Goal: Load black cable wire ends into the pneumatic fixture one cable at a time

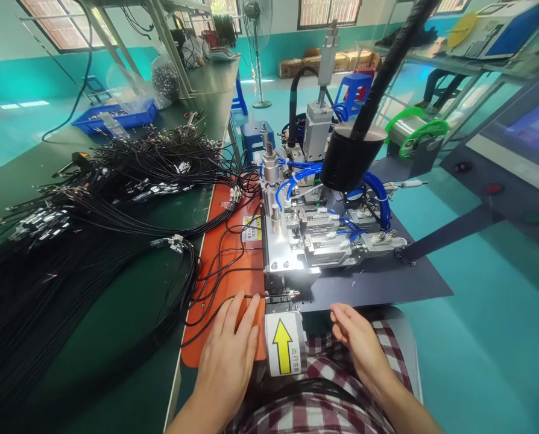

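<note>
Left hand [228, 352] seemingly pinches a black cable [215, 313] beside the machine [296, 241].

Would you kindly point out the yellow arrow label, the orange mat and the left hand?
yellow arrow label [282, 351], head view, on the arrow's shaft.
orange mat [219, 253], head view, bare middle.
left hand [228, 352], head view, back of hand.

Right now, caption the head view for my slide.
Left hand feeds a black cable into a benchtop machine; right hand waits.

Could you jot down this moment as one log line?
left hand: flat on orange mat, fingertips at black wire | right hand: free, beside yellow arrow label | wire end at machine
</note>
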Demonstrator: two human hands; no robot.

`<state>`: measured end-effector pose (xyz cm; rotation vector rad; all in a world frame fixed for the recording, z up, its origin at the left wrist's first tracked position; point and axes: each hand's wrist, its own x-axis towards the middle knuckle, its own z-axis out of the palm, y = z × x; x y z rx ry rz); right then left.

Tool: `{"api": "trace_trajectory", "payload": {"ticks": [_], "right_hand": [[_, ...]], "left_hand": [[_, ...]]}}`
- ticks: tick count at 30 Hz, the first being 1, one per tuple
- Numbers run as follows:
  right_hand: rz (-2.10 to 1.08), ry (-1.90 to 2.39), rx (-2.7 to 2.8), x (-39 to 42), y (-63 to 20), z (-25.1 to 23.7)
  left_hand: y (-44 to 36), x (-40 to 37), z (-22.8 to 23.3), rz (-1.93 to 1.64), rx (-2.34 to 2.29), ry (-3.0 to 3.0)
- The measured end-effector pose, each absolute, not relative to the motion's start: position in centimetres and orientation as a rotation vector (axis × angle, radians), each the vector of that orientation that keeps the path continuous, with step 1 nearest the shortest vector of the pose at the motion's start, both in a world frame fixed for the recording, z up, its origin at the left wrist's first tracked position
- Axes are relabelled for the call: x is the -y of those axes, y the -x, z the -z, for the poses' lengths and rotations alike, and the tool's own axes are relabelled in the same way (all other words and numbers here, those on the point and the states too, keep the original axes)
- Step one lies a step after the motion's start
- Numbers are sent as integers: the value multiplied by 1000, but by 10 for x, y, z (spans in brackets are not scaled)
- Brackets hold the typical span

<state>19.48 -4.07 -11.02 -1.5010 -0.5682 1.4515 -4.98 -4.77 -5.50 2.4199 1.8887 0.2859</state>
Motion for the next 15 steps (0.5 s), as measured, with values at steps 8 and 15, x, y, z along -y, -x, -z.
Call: {"api": "trace_trajectory", "payload": {"ticks": [8,15], "right_hand": [[-1503,1503,569,50,-195,119],[-1512,1539,571,62,-208,142]], "left_hand": [[54,31,61,-341,-1830,-2409],[58,-20,59,-470,-1705,-2393]]}}
